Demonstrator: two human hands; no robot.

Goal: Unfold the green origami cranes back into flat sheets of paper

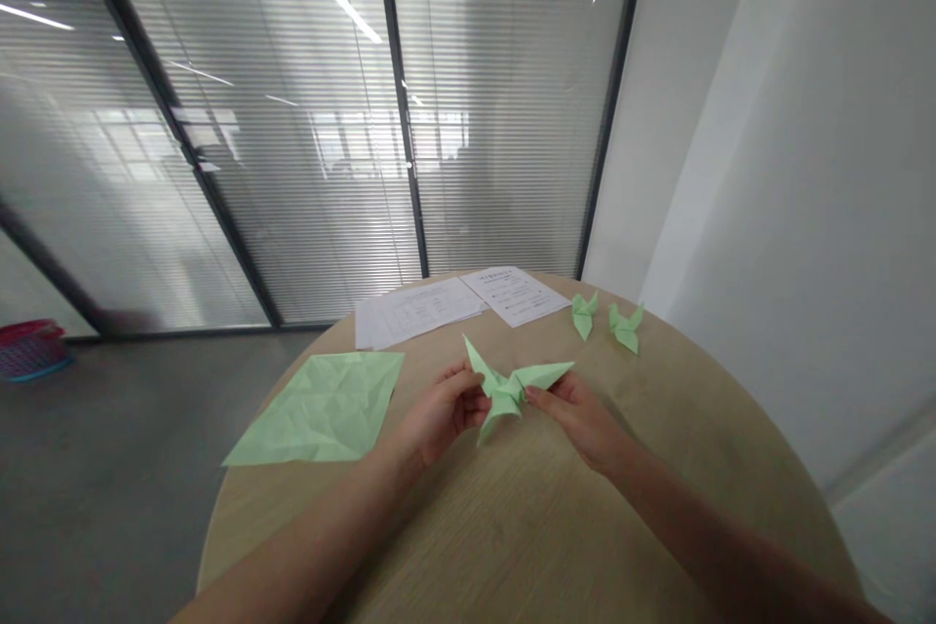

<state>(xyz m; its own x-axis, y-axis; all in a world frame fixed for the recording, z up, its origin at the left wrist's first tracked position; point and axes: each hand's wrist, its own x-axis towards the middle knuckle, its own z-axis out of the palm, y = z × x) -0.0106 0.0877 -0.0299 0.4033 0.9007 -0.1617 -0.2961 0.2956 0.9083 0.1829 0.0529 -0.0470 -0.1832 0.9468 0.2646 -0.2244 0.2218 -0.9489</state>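
Note:
A folded light-green origami figure (504,397) with long pointed flaps is held between both hands, just above the round wooden table (504,526). My left hand (448,409) grips its left side, thumb against the paper and fingers curled beneath. On the other side, my right hand (577,411) pinches the paper near its centre, below the right-hand flap; some of those fingers are hidden behind the figure. To the left of my left hand lies a creased, unfolded green sheet of paper (329,407), partly over the table's edge.
Two smaller green origami figures, one (583,315) beside the other (627,328), stand at the far right of the table. Printed white sheets (424,310) lie at the back. A glass partition with blinds (512,117) rises behind; a red basket (33,349) is on the floor left.

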